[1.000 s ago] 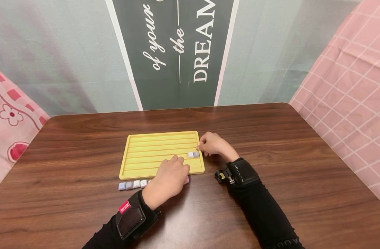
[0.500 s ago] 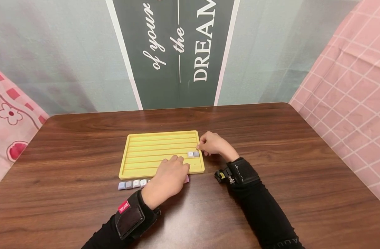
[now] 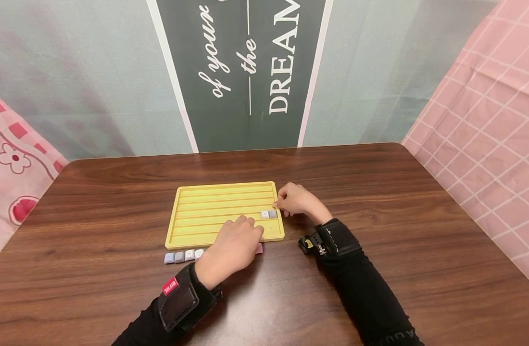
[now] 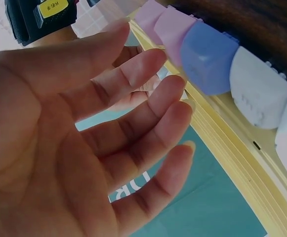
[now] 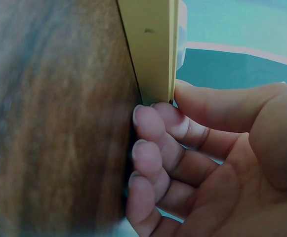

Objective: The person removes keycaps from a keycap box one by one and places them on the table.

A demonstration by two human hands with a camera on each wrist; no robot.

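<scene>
A shallow yellow tray [image 3: 217, 202] with long ridges lies on the table, and my right hand [image 3: 294, 199] grips its right edge. In the right wrist view the thumb [image 5: 207, 103] is on the tray's rim and the other fingers curl against its side wall. A white keycap [image 3: 265, 215] and a grey keycap [image 3: 272, 214] sit side by side in the tray near that edge. My left hand [image 3: 237, 242] is over the tray's front edge, fingers loosely bent and holding nothing. Beside its fingertips are a blue keycap [image 4: 208, 57] and a pink keycap [image 4: 175, 29].
A row of keycaps [image 3: 179, 257] stands on the brown table [image 3: 355, 182] along the tray's front edge, partly hidden by the left hand. A dark wrist camera [image 3: 308, 244] juts from the right wrist. Behind the table hangs a lettered cloth [image 3: 230, 120].
</scene>
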